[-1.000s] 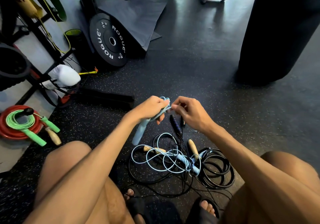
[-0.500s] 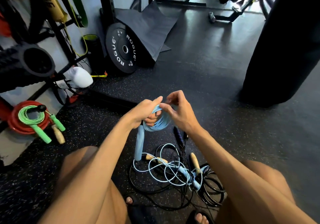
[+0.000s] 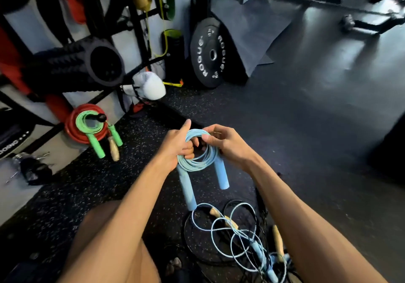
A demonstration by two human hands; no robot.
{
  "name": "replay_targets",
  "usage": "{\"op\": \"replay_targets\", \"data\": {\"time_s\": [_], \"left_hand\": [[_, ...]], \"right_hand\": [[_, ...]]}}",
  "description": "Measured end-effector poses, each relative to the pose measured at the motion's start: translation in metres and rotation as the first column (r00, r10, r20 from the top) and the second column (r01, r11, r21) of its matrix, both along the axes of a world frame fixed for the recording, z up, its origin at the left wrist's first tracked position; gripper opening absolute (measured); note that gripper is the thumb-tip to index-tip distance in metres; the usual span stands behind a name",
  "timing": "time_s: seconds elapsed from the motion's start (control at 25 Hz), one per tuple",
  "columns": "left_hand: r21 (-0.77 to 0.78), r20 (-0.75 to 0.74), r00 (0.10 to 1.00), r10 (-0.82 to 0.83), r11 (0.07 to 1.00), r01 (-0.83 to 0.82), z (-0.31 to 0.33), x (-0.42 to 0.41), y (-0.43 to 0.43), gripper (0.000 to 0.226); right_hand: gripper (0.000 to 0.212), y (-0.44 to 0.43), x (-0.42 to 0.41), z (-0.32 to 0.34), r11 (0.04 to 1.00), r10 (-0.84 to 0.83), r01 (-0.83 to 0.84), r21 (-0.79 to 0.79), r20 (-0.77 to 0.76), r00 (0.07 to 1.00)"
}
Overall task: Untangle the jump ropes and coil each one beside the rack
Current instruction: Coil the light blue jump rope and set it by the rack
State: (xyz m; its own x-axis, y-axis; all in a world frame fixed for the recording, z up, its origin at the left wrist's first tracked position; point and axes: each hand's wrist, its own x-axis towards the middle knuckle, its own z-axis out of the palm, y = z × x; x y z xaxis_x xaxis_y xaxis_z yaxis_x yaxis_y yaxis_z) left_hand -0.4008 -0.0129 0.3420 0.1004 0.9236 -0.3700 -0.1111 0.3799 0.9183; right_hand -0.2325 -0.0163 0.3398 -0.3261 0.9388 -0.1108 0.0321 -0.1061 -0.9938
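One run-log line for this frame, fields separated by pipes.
step: coiling blue jump rope | left hand: grips coil | right hand: pinches coil | tangled ropes: on floor | green rope: coiled by rack

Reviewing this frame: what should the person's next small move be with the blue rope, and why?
Probably carry the blue rope left and lay it next to the green rope by the rack. It looks fully coiled between the left hand and right hand, both handles hanging free above the tangle.
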Motion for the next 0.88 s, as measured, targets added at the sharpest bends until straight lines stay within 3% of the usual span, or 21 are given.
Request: {"op": "replay_targets", "data": {"time_s": [0.2,0.4,0.64,0.88], "left_hand": [[0.016,-0.061,0.935,0.350,0.937,-0.350,-0.022,-0.051,0.036,0.056],[0.179,-0.142,0.890,0.434,0.895,-0.408,-0.043,-0.107,0.042,0.034],[0.351,-0.129,0.784,0.607,0.768,-0.536,-0.078,-0.150,0.024,0.017],[0.304,0.109,0.681,0.725,0.627,-0.717,-0.108,-0.180,0.036,0.021]], "right_hand": [[0.017,0.068,-0.059,-0.031,0.996,0.079,-0.079,0.042,0.003,0.997],[0.010,0.107,-0.116,-0.041,0.982,0.157,-0.164,0.091,0.081,0.984],[0.004,0.134,-0.188,-0.064,0.936,0.311,-0.323,0.137,0.104,0.945],[0.025,0.143,-0.237,-0.113,0.936,0.314,-0.319,0.149,0.058,0.948]]}}
